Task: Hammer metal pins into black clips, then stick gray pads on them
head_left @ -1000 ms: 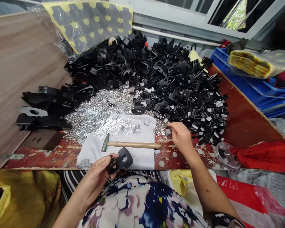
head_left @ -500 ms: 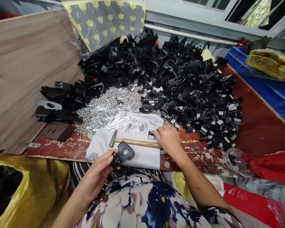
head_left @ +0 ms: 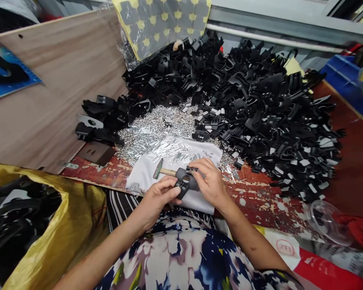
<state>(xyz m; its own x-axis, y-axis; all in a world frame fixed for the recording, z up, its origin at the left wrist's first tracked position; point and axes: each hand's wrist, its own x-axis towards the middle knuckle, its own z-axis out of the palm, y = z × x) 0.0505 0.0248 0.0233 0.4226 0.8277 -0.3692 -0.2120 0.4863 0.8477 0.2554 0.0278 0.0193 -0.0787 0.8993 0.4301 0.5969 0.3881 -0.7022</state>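
My left hand (head_left: 161, 195) is closed on a black plastic part (head_left: 194, 183) with a round hole, held low above the front of the cloth. My right hand (head_left: 210, 183) meets it from the other side, its fingers pinching a small black clip (head_left: 190, 169) against the part's upper end. Whether the two pieces are joined cannot be seen. Just behind lies a hammer (head_left: 158, 169), its head showing and much of its wooden handle hidden by the part and my right hand. A pale grey cloth (head_left: 140, 174) spreads underneath, with loose metal pins (head_left: 177, 150) on it.
A heap of small metal pins and rivets (head_left: 151, 128) lies beyond the cloth. Black plastic parts (head_left: 254, 104) pile up behind and rightward. A brown block (head_left: 96, 153) sits left, above a yellow sack (head_left: 87, 209) of black parts. A clear plastic tub (head_left: 328, 221) stands right.
My right hand has picked up the small black clip from the cloth and brought it to the part. My left hand has raised the part toward it. The view has swung left.
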